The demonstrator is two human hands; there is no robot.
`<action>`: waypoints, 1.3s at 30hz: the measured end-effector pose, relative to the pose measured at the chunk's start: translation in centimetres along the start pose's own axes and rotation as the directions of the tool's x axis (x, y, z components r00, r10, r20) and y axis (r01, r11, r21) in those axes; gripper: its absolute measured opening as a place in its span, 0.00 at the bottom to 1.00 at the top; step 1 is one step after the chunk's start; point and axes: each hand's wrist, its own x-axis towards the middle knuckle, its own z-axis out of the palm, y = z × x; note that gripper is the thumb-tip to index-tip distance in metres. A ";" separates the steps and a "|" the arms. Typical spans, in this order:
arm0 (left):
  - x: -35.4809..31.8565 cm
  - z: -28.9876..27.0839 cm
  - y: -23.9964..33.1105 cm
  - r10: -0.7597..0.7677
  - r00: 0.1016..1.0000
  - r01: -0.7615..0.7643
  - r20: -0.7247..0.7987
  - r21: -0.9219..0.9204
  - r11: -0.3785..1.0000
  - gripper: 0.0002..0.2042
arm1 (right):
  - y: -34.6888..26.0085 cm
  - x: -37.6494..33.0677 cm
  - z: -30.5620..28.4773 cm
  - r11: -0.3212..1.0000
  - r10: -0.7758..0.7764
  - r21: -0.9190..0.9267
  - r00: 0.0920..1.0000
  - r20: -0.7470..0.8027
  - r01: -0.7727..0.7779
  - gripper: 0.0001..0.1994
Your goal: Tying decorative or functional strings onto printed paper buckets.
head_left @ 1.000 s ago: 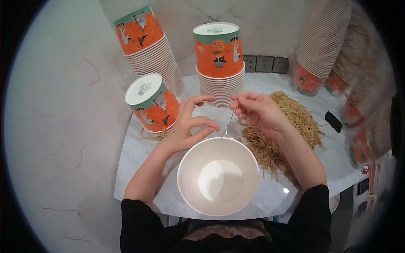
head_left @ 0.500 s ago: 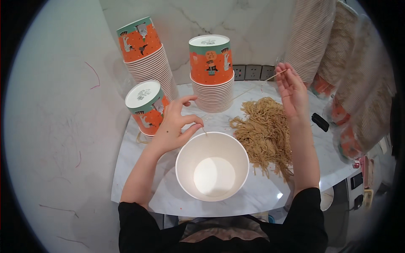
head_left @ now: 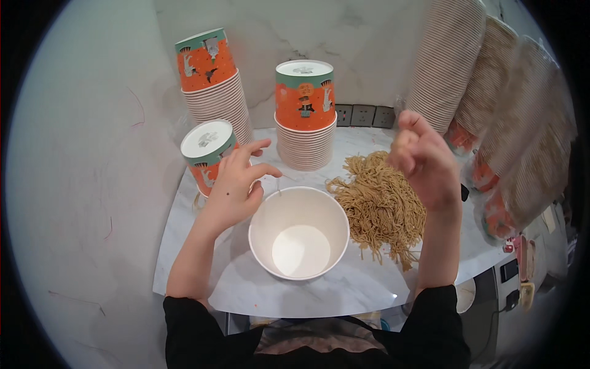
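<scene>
A white paper bowl (head_left: pixel 299 232) was seen standing open and empty near the front of the marble worktop (head_left: pixel 344 289); a heap of thin dry noodles (head_left: pixel 378 206) was lying just beside it, on its right, and was touching its rim or nearly so. The left hand (head_left: pixel 236 184) was held at the bowl's upper left edge; its fingers were spread and curled, and a fine strand seemed to be pinched between thumb and first finger, though it was too thin to be sure of. The right hand (head_left: pixel 424 163) was lifted above the noodle heap; its fingertips were bunched together, and whether anything was held in that grip could not be told.

Three stacks of orange paper cups were set behind the bowl: a tilted one (head_left: pixel 212 83) at the back left, an upright one (head_left: pixel 305 114) in the middle, and a short one (head_left: pixel 209 157) partly hidden by the left hand. Tall sleeves of stacked cups (head_left: pixel 445 61) were leaned at the right; wall sockets (head_left: pixel 362 115) were seen at the back.

The noodles were judged to be light, thin and tangled; they would likely snap if squeezed hard, so a loose bunch would best be taken softly from the top of the heap; the bowl was judged light and easy to tip, so it would best be held by its side.
</scene>
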 end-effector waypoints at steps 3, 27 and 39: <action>-0.2 -0.7 2.9 0.019 0.989 -0.040 -0.145 -0.145 0.989 0.16 | 0.6 -0.8 3.0 0.985 0.160 -0.081 0.984 0.079 -0.153 0.15; -0.1 -1.8 10.7 -0.128 0.945 0.313 0.302 -0.710 0.630 0.11 | -0.2 -3.8 7.5 0.624 0.102 -0.775 0.973 0.206 0.099 0.03; -0.2 -1.8 10.4 -0.102 0.942 0.310 0.321 -0.706 0.636 0.12 | 3.0 -3.4 6.1 0.944 0.274 -0.268 0.910 0.312 -0.192 0.05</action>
